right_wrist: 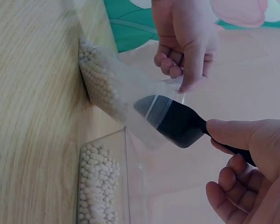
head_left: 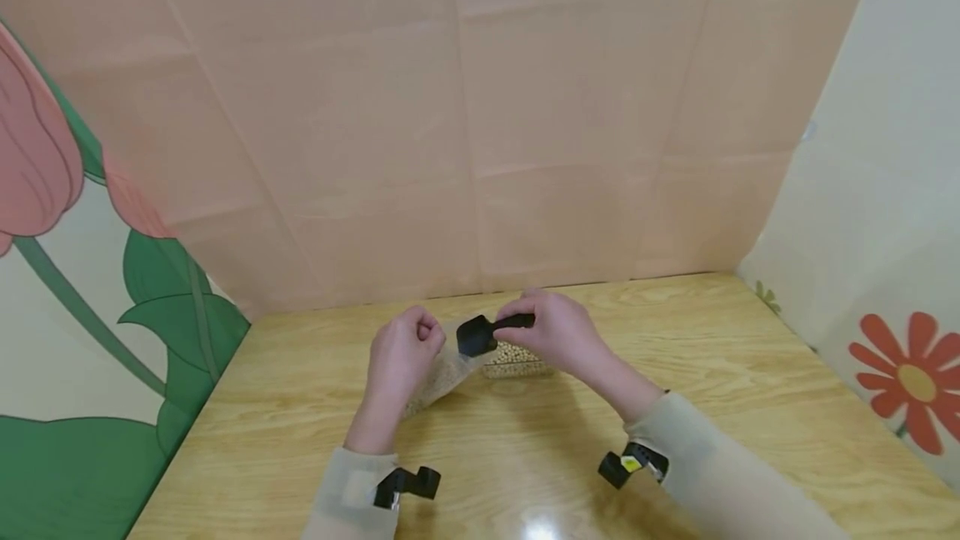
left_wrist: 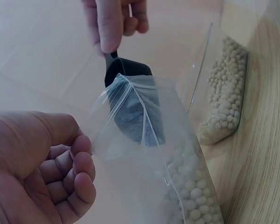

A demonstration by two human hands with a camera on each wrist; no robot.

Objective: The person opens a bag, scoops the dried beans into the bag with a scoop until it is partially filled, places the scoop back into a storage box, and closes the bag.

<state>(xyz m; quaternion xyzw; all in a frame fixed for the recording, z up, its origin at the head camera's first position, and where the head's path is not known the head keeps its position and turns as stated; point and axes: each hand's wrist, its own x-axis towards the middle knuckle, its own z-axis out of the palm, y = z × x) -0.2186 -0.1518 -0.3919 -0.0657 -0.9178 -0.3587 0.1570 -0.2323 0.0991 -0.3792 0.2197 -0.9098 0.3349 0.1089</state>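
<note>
Above the worktop [head_left: 697,340], toward twelve o'clock, our right hand [head_left: 558,332] pinches the black scoop [head_left: 476,337] by its handle, blade tip inside the clear zip bag [left_wrist: 123,186]. Our left hand [head_left: 403,357] pinches the bag's edge, fingers curled. We judge the scoop light and stiff, best held by the handle; the bag limp, slippery, best gripped near its mouth. Pale round pellets [left_wrist: 196,193] lie low inside; at the scoop's four o'clock, a clear box [right_wrist: 123,186] holds more.
</note>
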